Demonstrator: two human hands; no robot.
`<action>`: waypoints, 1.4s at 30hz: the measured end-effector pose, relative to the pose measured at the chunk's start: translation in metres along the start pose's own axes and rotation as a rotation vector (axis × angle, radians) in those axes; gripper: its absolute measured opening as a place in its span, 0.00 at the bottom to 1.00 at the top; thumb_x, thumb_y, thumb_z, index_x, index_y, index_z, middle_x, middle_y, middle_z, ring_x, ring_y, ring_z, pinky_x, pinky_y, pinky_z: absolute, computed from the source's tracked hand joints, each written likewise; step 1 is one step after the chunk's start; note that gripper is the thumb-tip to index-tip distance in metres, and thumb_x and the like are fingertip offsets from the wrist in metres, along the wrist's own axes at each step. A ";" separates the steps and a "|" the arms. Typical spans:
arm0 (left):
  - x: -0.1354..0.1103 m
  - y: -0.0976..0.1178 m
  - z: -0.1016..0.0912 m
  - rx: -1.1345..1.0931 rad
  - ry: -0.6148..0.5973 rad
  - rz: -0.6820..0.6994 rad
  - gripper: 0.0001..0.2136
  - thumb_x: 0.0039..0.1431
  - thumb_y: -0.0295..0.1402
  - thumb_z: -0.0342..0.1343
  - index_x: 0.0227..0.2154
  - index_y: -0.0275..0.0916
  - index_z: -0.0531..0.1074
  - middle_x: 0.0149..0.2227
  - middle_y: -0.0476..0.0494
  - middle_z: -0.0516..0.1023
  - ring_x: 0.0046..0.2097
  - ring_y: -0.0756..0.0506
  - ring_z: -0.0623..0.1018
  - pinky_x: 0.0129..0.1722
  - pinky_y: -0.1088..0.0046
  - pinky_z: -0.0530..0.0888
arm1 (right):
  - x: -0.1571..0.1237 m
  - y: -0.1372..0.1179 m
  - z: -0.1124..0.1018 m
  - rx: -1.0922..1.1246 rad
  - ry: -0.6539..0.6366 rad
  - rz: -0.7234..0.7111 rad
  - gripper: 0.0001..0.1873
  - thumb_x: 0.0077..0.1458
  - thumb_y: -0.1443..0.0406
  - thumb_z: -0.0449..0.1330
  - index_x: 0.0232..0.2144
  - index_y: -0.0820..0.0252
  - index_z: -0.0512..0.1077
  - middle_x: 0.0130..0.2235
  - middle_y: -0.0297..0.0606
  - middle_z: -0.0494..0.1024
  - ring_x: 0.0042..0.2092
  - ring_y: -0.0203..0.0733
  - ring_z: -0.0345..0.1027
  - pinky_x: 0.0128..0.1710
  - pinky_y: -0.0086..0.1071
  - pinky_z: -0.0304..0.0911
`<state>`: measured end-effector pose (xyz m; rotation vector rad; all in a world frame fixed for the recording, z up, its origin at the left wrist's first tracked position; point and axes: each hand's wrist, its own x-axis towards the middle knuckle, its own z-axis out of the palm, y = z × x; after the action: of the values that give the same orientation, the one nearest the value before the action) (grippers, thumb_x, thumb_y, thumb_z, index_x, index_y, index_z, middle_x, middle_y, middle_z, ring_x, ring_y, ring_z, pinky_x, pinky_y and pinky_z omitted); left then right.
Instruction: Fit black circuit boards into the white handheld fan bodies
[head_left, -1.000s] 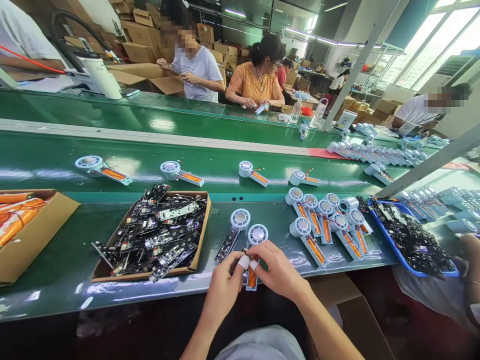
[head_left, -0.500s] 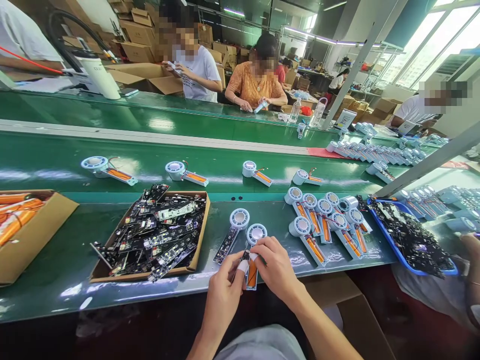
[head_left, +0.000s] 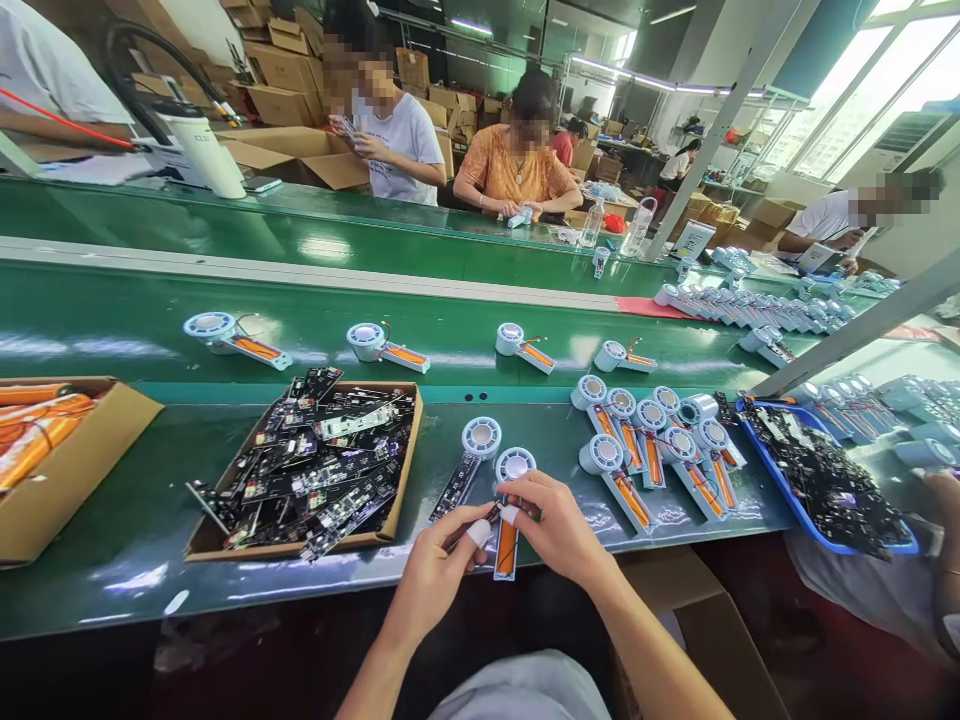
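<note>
A small fan unit (head_left: 508, 505) with a round white head and an orange battery in its handle lies at the near edge of the green bench. My left hand (head_left: 439, 570), with white tape on a fingertip, pinches thin wires beside the handle. My right hand (head_left: 551, 528) is closed on the handle's upper end, just under the round head. A second fan head with a bare black circuit board (head_left: 466, 462) lies just left of it. A cardboard tray of black circuit boards (head_left: 315, 470) sits to the left.
Several finished fan units (head_left: 652, 445) lie right of my hands, beside a blue tray of boards (head_left: 817, 480). A box of orange batteries (head_left: 45, 450) is at far left. More fan units (head_left: 386, 347) ride the conveyor. Other people work across the line.
The fan units on the conveyor have drifted to the right. My left hand has dropped slightly lower and left, and my right hand's fingers have shifted up toward the fan's round head.
</note>
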<state>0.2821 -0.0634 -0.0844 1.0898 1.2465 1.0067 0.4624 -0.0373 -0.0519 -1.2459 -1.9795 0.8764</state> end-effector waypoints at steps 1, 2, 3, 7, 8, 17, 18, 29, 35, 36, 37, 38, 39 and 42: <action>0.002 0.001 -0.002 0.006 -0.017 0.015 0.18 0.51 0.44 0.61 0.38 0.36 0.81 0.24 0.48 0.78 0.24 0.48 0.75 0.24 0.75 0.73 | 0.002 -0.002 -0.003 -0.008 -0.037 -0.004 0.14 0.57 0.77 0.60 0.39 0.56 0.79 0.36 0.35 0.76 0.37 0.38 0.70 0.37 0.29 0.64; 0.003 0.001 -0.003 0.013 -0.031 0.033 0.17 0.51 0.44 0.61 0.37 0.37 0.82 0.26 0.46 0.79 0.24 0.49 0.75 0.24 0.75 0.73 | 0.003 -0.003 -0.006 -0.025 -0.062 -0.010 0.13 0.58 0.77 0.60 0.38 0.56 0.80 0.36 0.34 0.76 0.38 0.38 0.70 0.38 0.29 0.64; 0.004 0.002 -0.004 0.020 -0.043 0.053 0.16 0.51 0.44 0.61 0.37 0.37 0.82 0.29 0.45 0.80 0.24 0.50 0.74 0.24 0.75 0.73 | 0.004 -0.004 -0.007 -0.045 -0.074 -0.015 0.13 0.58 0.77 0.61 0.37 0.55 0.80 0.36 0.34 0.76 0.39 0.39 0.70 0.39 0.30 0.64; 0.004 0.004 -0.006 0.082 -0.046 0.108 0.14 0.54 0.43 0.59 0.37 0.39 0.82 0.34 0.44 0.83 0.24 0.49 0.76 0.25 0.74 0.75 | 0.004 -0.003 -0.003 -0.100 -0.030 -0.020 0.13 0.58 0.77 0.60 0.37 0.56 0.80 0.37 0.37 0.78 0.42 0.42 0.71 0.43 0.33 0.66; 0.003 0.004 -0.006 0.105 -0.038 0.109 0.14 0.55 0.42 0.59 0.37 0.39 0.82 0.33 0.45 0.83 0.25 0.49 0.77 0.26 0.73 0.76 | 0.002 -0.002 -0.002 -0.093 -0.022 -0.028 0.13 0.58 0.76 0.60 0.38 0.56 0.79 0.39 0.38 0.78 0.43 0.42 0.71 0.44 0.35 0.66; -0.007 -0.005 -0.005 0.393 0.045 0.188 0.17 0.61 0.37 0.50 0.50 0.44 0.78 0.45 0.43 0.85 0.46 0.41 0.83 0.48 0.63 0.79 | -0.027 0.018 -0.020 -0.008 -0.009 -0.041 0.15 0.62 0.70 0.57 0.48 0.55 0.77 0.42 0.40 0.78 0.42 0.41 0.73 0.41 0.33 0.70; -0.007 -0.006 -0.003 0.410 0.035 0.207 0.18 0.62 0.36 0.49 0.53 0.44 0.76 0.45 0.43 0.85 0.45 0.41 0.83 0.47 0.64 0.79 | -0.025 0.020 -0.018 0.003 -0.001 -0.087 0.13 0.63 0.69 0.56 0.45 0.55 0.79 0.41 0.40 0.79 0.42 0.41 0.73 0.42 0.34 0.70; -0.014 0.003 0.001 0.919 -0.019 0.367 0.26 0.61 0.22 0.38 0.50 0.46 0.78 0.42 0.40 0.80 0.38 0.42 0.83 0.34 0.70 0.77 | -0.004 0.012 0.030 0.661 0.212 0.380 0.12 0.49 0.57 0.68 0.32 0.60 0.80 0.26 0.34 0.78 0.25 0.36 0.69 0.26 0.29 0.67; -0.010 0.000 0.003 0.461 0.132 0.213 0.18 0.62 0.36 0.47 0.52 0.41 0.71 0.40 0.41 0.84 0.38 0.41 0.84 0.40 0.63 0.80 | -0.008 0.008 0.029 0.635 0.157 0.345 0.10 0.51 0.58 0.65 0.31 0.58 0.80 0.27 0.34 0.78 0.28 0.38 0.71 0.31 0.31 0.68; -0.010 0.000 0.004 0.392 0.139 0.165 0.18 0.61 0.38 0.49 0.52 0.40 0.71 0.39 0.41 0.85 0.35 0.41 0.84 0.37 0.64 0.81 | -0.008 0.008 0.028 0.600 0.146 0.331 0.09 0.52 0.59 0.64 0.31 0.58 0.79 0.27 0.34 0.78 0.29 0.38 0.71 0.32 0.31 0.68; -0.010 0.000 0.005 0.331 0.138 0.131 0.18 0.60 0.39 0.50 0.50 0.39 0.71 0.38 0.40 0.85 0.34 0.41 0.84 0.35 0.65 0.81 | -0.008 0.006 0.026 0.544 0.144 0.307 0.07 0.53 0.61 0.63 0.31 0.58 0.79 0.28 0.34 0.78 0.30 0.38 0.71 0.32 0.30 0.68; -0.011 0.000 0.007 0.286 0.136 0.109 0.17 0.59 0.40 0.51 0.48 0.39 0.72 0.39 0.40 0.85 0.33 0.41 0.84 0.34 0.65 0.81 | -0.008 0.005 0.024 0.467 0.146 0.273 0.06 0.54 0.64 0.62 0.31 0.58 0.79 0.30 0.34 0.79 0.31 0.38 0.71 0.33 0.30 0.67; -0.012 0.001 0.008 0.262 0.137 0.099 0.17 0.58 0.40 0.52 0.46 0.39 0.74 0.39 0.39 0.85 0.34 0.41 0.85 0.33 0.65 0.81 | -0.008 0.003 0.021 0.372 0.146 0.233 0.06 0.54 0.67 0.61 0.31 0.58 0.79 0.31 0.34 0.79 0.31 0.37 0.71 0.33 0.29 0.67; -0.015 0.003 0.009 0.299 0.151 0.135 0.15 0.57 0.39 0.52 0.43 0.39 0.78 0.40 0.39 0.86 0.36 0.39 0.85 0.36 0.63 0.82 | -0.006 -0.003 0.016 0.051 0.110 0.099 0.11 0.52 0.75 0.57 0.32 0.58 0.78 0.32 0.35 0.77 0.31 0.36 0.69 0.33 0.28 0.64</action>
<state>0.2905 -0.0777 -0.0782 1.3623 1.4961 1.0412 0.4507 -0.0474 -0.0593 -1.3427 -1.8120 0.8818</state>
